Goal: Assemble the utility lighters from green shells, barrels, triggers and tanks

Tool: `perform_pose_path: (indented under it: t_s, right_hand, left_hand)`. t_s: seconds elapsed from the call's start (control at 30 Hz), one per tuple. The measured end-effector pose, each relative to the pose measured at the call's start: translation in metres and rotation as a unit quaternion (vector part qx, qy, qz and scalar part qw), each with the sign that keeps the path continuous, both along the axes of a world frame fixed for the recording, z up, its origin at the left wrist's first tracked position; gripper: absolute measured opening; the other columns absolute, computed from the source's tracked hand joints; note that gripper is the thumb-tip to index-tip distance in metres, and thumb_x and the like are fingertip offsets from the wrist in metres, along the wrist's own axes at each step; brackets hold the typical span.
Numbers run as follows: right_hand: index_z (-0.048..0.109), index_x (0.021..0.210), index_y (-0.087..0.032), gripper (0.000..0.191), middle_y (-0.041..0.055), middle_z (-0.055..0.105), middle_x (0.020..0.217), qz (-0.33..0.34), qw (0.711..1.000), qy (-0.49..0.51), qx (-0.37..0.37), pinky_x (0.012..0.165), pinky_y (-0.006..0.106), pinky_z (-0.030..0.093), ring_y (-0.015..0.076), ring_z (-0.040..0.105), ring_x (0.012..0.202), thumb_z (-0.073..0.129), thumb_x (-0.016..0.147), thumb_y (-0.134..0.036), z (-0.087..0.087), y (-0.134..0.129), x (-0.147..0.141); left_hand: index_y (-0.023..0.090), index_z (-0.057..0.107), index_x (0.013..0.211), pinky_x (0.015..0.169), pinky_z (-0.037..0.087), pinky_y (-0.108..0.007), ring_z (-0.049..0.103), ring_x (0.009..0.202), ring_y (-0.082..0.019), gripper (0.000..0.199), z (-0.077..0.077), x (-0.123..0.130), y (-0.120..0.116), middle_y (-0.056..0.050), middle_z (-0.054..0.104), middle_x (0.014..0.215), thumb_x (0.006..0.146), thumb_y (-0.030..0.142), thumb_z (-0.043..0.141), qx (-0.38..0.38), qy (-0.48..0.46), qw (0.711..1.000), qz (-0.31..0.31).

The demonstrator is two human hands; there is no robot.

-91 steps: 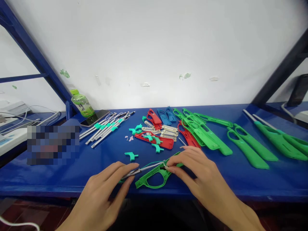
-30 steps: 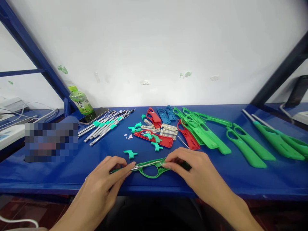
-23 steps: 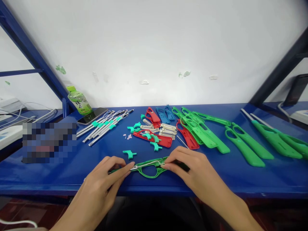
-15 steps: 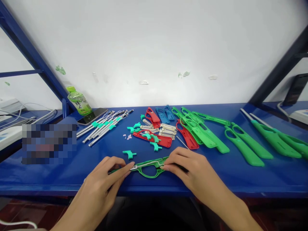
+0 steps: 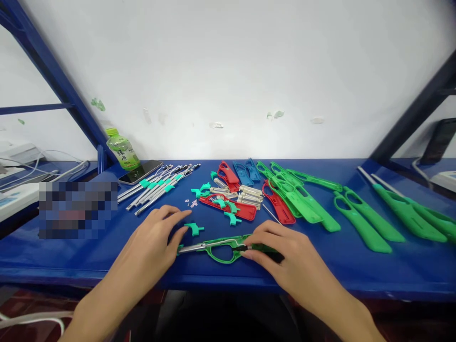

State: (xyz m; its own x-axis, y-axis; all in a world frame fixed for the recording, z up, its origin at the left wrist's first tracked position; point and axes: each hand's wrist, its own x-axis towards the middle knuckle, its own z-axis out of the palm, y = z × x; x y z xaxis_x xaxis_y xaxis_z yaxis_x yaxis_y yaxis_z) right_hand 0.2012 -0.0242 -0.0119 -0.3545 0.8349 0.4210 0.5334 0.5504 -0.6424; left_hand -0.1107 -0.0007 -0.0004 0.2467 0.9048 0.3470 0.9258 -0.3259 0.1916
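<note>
In front of me on the blue table lies an open green lighter half-shell. A silver metal tube rests along its left end, and a white wire runs from it through the shell. My right hand bends over the shell's right part, thumb and fingers pinching a small black igniter at the wire's end. Thumb and index finger apart, my left hand hovers above the tube's left end and holds nothing. Just right of its thumb lies a teal trigger.
Several tubes with teal triggers lie back left, by a phone and a bottle. Red shells, blue shells and clear fuel tanks sit mid-table. Green shells and assembled lighters are rightward.
My left hand has let go of the metal tube and moved up and left, its fingers parting. The black igniter now shows at my right fingertips. The view has shifted slightly.
</note>
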Motion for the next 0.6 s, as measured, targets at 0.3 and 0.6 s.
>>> perform_pose_path:
  t_s: [0.3,0.6]
  right_hand:
    - [0.083,0.104,-0.028,0.012,-0.0022,0.080,0.103,0.009,1.000,0.006,-0.007,0.081,0.029,0.058,0.0169,0.079,0.088,0.079,0.102,-0.016,-0.005,0.004,0.003]
    - [0.080,0.105,-0.027,0.010,-0.0012,0.082,0.103,0.014,1.000,0.001,0.001,0.081,0.030,0.059,0.0188,0.080,0.089,0.074,0.107,-0.021,-0.004,0.003,0.002]
  left_hand:
    - [0.029,0.083,0.083,0.068,0.051,-0.035,0.077,0.078,-0.027,0.018,0.032,0.002,0.028,-0.003,0.083,0.088,0.089,0.024,0.067,-0.067,0.016,0.998,-0.008]
    - [0.030,0.077,0.092,0.072,0.049,-0.033,0.070,0.082,-0.022,0.019,0.049,0.025,-0.010,0.000,0.078,0.092,0.102,0.036,0.062,-0.041,-0.042,0.994,-0.088]
